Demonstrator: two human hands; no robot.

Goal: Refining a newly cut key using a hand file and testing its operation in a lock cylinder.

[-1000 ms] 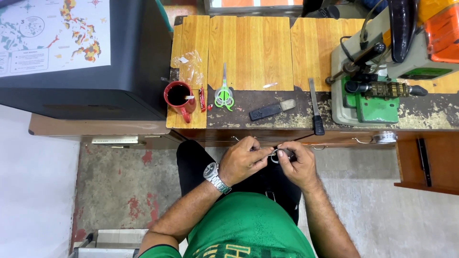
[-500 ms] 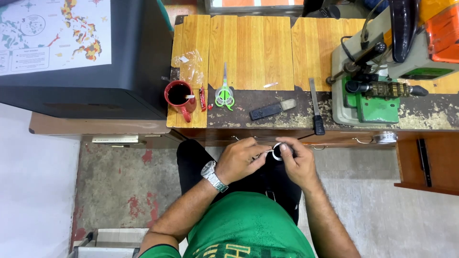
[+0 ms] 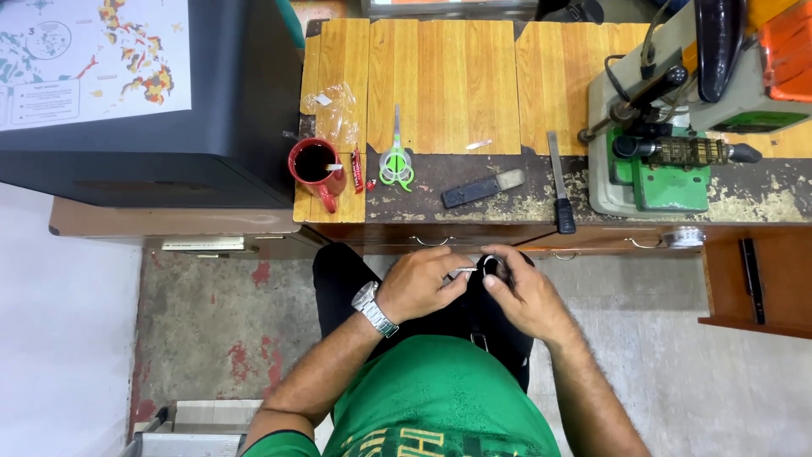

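My left hand [image 3: 420, 283], with a silver wristwatch [image 3: 372, 308] on its wrist, and my right hand [image 3: 523, 294] meet over my lap, just below the workbench edge. Between the fingertips of both hands is a small metal key ring [image 3: 489, 269] with a small metal piece, perhaps a key, sticking out toward the left hand. Both hands pinch it; most of it is hidden by the fingers. I wear a green shirt and dark trousers.
The wooden workbench [image 3: 448, 76] carries a red mug [image 3: 315, 164], green-handled scissors [image 3: 396, 161], a black brush [image 3: 479, 189], a metal file with black handle [image 3: 558, 184] and a green key-cutting machine [image 3: 668, 135] at right. A black cabinet [image 3: 144, 144] stands left.
Both hands stay together at my lap; the fingers have shifted slightly around the ring, which is now more covered by the right hand.
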